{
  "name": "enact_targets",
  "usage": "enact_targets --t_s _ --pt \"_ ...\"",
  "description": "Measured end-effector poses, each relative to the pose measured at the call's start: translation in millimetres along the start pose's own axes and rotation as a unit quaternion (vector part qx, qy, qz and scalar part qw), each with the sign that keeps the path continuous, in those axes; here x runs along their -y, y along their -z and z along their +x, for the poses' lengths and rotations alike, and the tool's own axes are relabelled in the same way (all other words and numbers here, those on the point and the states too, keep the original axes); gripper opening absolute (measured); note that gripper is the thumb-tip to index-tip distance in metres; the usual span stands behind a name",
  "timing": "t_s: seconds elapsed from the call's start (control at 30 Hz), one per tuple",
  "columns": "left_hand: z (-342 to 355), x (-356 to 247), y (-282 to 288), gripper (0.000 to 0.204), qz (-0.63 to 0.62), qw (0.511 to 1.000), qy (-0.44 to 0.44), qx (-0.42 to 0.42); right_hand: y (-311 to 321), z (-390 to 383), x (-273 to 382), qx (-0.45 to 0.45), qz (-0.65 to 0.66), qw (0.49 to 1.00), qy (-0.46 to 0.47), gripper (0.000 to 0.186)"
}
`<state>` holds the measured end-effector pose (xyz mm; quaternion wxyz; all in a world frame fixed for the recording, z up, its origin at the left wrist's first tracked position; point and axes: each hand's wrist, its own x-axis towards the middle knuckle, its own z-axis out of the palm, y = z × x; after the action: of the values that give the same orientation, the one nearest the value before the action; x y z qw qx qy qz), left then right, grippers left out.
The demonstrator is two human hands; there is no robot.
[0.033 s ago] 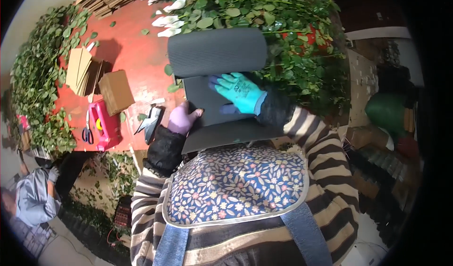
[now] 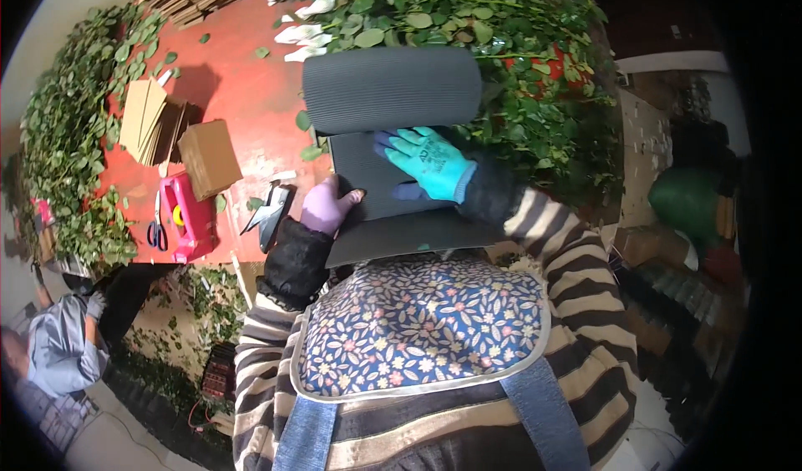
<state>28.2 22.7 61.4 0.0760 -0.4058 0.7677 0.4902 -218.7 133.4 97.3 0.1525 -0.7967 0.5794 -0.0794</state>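
Note:
My right hand (image 2: 430, 166), in a teal glove with dark blue fingertips, lies flat on a dark grey sheet (image 2: 359, 160), fingers stretched out. My left hand (image 2: 324, 208), in a purple glove, grips the sheet's left edge, its thumb on top; the other fingers are partly hidden. Beyond the sheet sits a ribbed dark grey roll (image 2: 391, 89). The near part of the sheet rises in a flap (image 2: 409, 235) close to my apron (image 2: 418, 329). Beside my left hand lies a black and silver stapler (image 2: 272, 214).
Leafy stems with white-wrapped heads (image 2: 307, 35) cover the back and right of the red table (image 2: 251, 78). At left are cardboard pieces (image 2: 209, 160), a pink tape dispenser (image 2: 190, 220) and scissors (image 2: 157, 227). Another person (image 2: 67, 346) is at lower left.
The view has shifted slightly, so the scene sits a little farther right. Both hands keep their places on the sheet.

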Motion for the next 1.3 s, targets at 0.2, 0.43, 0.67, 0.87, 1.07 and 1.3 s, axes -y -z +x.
enact_targets --t_s 0.2,0.43,0.67,0.87,1.07,1.3 --pt "-0.6 16.7 -22.5 0.063 0.007 0.999 0.035 -0.010 0.6 -0.7 14.8 0.041 -0.018 0.999 -0.019 0.081" --pt "-9.1 12.8 5.0 0.052 -0.006 0.998 0.028 -0.051 -0.2 0.7 23.2 0.071 -0.058 0.995 -0.035 0.083" --pt "17.0 46.4 149.3 0.076 0.332 0.789 0.143 -0.497 10.9 4.6 28.4 0.084 -0.072 0.993 -0.034 0.085" --pt "19.4 112.6 179.4 0.036 0.206 0.871 0.183 -0.408 4.1 -0.3 28.7 0.105 -0.052 0.993 -0.032 0.086" --pt "-15.0 148.9 189.0 0.029 0.136 0.882 0.096 -0.440 6.5 -0.4 27.4 0.079 -0.030 0.996 -0.022 0.085" --pt "-67.2 -6.4 115.2 0.024 -0.392 0.907 -0.094 -0.121 -5.1 -10.6 21.2 0.142 -0.040 0.987 -0.068 0.081"
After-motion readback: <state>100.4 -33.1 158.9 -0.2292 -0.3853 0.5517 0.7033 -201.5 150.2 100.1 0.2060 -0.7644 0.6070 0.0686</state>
